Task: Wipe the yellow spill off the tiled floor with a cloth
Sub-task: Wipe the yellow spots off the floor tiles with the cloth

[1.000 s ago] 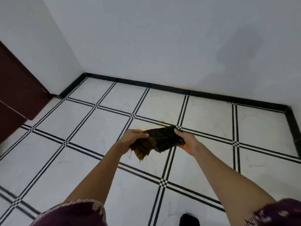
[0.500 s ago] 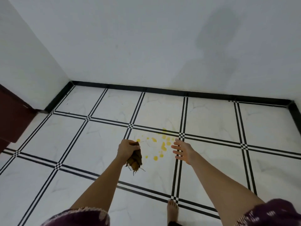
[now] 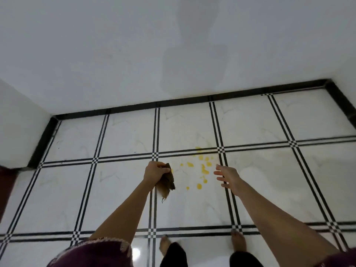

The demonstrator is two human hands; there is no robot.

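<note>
The left hand (image 3: 155, 171) is clenched around a bunched brown cloth (image 3: 166, 183), which hangs below the fist near the middle of the frame, above the tiled floor (image 3: 119, 189). The right hand (image 3: 227, 177) is empty, its fingers spread. The yellow spill (image 3: 202, 167) lies between the 2 hands in the picture, a scatter of separate drops running from a faint smear on the black grout line down to 2 drops lower in the frame.

The risk is that a wadded cloth meets the floor with a small face: 1 pass could smear the drops wider or push yellow into the grout line instead of lifting it. The outlying drops could also be missed. 2 bare feet (image 3: 238, 241) stand at the bottom of the frame, so a wet, glossy tile could be slippery.

Compared with 1 second ago, the cloth is no longer stretched between both hands; the right hand has let go, the spill is now uncovered, and the view has tilted down.
</note>
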